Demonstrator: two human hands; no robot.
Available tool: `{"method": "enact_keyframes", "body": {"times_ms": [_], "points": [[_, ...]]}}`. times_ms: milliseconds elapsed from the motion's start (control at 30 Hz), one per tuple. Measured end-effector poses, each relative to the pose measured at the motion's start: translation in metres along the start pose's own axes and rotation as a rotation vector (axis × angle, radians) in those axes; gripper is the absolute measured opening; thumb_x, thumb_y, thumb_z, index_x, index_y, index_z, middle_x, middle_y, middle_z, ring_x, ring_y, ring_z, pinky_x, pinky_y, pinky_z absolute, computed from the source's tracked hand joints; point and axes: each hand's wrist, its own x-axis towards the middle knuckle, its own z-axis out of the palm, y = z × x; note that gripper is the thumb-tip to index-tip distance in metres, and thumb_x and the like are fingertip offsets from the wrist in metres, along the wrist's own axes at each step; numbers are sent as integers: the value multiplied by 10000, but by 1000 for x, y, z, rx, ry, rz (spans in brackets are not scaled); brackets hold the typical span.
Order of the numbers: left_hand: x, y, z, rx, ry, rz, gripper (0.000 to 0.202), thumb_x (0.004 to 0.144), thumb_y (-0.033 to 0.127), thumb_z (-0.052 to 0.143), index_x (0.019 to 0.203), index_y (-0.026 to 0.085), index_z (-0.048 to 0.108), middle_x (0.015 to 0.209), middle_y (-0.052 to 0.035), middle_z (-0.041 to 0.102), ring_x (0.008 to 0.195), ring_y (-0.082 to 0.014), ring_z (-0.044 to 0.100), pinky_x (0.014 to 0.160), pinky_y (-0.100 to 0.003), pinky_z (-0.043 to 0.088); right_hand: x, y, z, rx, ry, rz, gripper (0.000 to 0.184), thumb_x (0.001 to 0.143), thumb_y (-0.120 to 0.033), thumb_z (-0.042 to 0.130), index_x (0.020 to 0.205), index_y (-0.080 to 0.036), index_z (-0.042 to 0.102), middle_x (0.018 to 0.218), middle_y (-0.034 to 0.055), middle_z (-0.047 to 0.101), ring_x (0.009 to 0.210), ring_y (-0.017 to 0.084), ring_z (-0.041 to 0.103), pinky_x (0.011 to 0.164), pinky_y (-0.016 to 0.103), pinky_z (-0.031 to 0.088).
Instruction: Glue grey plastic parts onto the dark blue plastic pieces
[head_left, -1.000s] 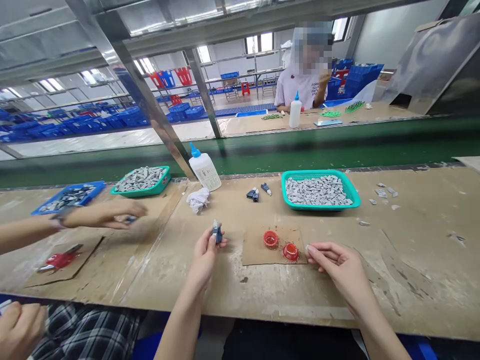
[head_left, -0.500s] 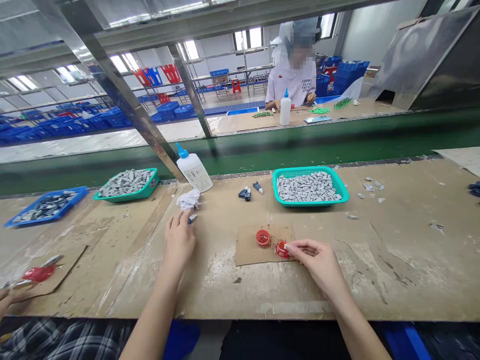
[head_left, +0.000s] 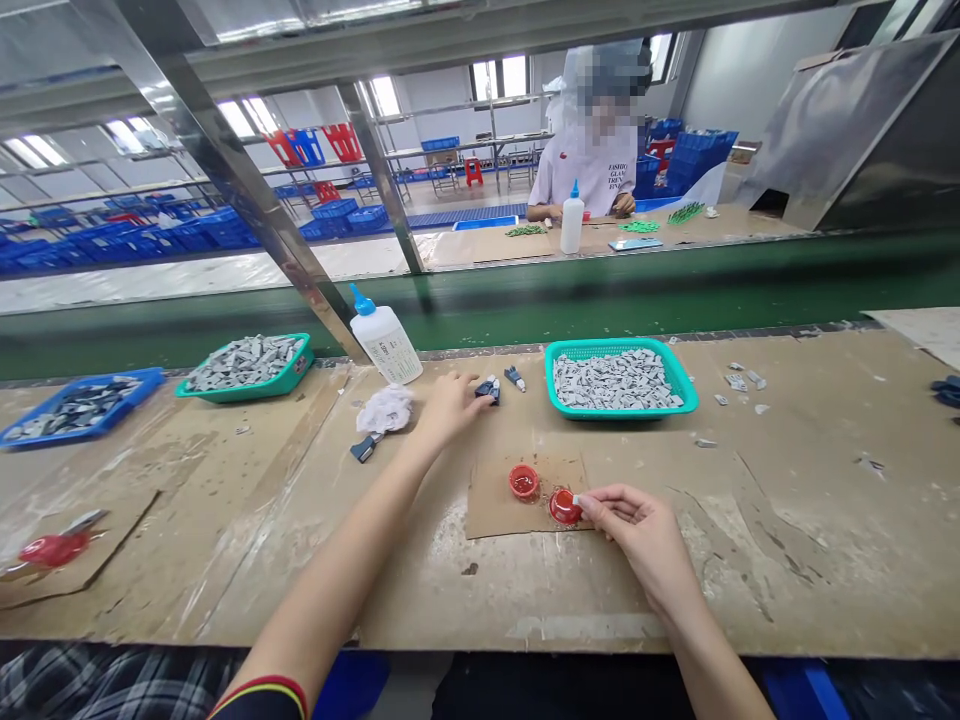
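My left hand (head_left: 448, 408) reaches forward with thumb and fingers apart, at the edge of a small dark grey plastic part (head_left: 488, 390). A similar dark part with a pale tip (head_left: 514, 377) lies just to its right. My right hand (head_left: 630, 518) pinches a small light-grey plastic piece (head_left: 577, 500) at the rim of a shallow red cap (head_left: 564, 506). Beside that cap sits a red cup (head_left: 523, 482) with wet-looking contents. Both rest on a cardboard piece (head_left: 487, 515). Left of my left forearm, another dark grey part (head_left: 365, 448) lies against a crumpled white cloth (head_left: 384, 409).
A green basket (head_left: 621, 411) of light-grey pieces stands ahead. Behind the cloth leans a white bottle with blue nozzle (head_left: 386, 345). Further left are another green basket (head_left: 289, 375) and a blue tray (head_left: 150, 385). A co-worker (head_left: 589, 165) sits across the green belt (head_left: 487, 310).
My left hand has moved right and forward from the cloth to the dark parts, leaving one dark part by the cloth. My right hand stays by the red cap with its piece.
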Motion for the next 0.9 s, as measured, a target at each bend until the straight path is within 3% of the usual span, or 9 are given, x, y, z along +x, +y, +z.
{"method": "enact_keyframes", "body": {"times_ms": [200,333,533,667,767,833,900], "points": [[15,3,16,-110,-90,0,400,788,373,647,1132,172,621,1094,-114,659,1020,-270,601,893,-363,452,-9,-4,-10,-11,35,12,337,669,-473,773,754,-158,686,719,57,702,664,162,599,560,226,444],[17,3,15,-182,-108,-55,533,763,429,678,1214,168,565,1164,-132,629,1042,-265,596,903,-395,458,-12,-2,-11,-2,34,-11,297,675,-445,778,746,-171,688,685,26,677,643,140,576,550,209,423],[15,-2,10,-354,-104,-153,307,862,328,589,1117,156,598,1187,-95,600,1113,-247,551,977,-512,400,-17,-8,-12,36,42,-29,289,683,-442,776,754,-175,692,683,24,671,636,133,573,556,200,431],[-16,2,-10,-584,-80,-229,432,814,308,624,1213,150,571,1169,-140,618,1143,-287,539,1015,-519,371,-22,-9,-18,40,63,-24,293,678,-442,780,759,-174,694,700,37,681,653,146,593,571,203,454],[-52,19,-29,-803,-96,-239,528,860,329,534,1361,189,442,1149,-109,648,1105,-252,590,988,-459,435,-23,-11,-16,55,66,-37,280,691,-438,772,750,-177,690,687,35,674,671,159,609,594,212,472],[-75,35,-40,-1067,-133,-272,523,892,328,487,1393,211,397,1161,-94,651,1108,-226,602,1000,-420,446,-23,-14,-12,61,51,-45,274,687,-432,776,747,-179,690,688,35,673,675,168,616,595,222,481],[-92,50,-48,-1406,-164,-354,466,907,335,481,1356,215,446,1174,-94,648,1130,-209,592,1029,-384,428,-23,-18,-7,60,35,-59,265,679,-423,783,748,-185,692,698,35,676,678,175,620,596,230,487]]}}
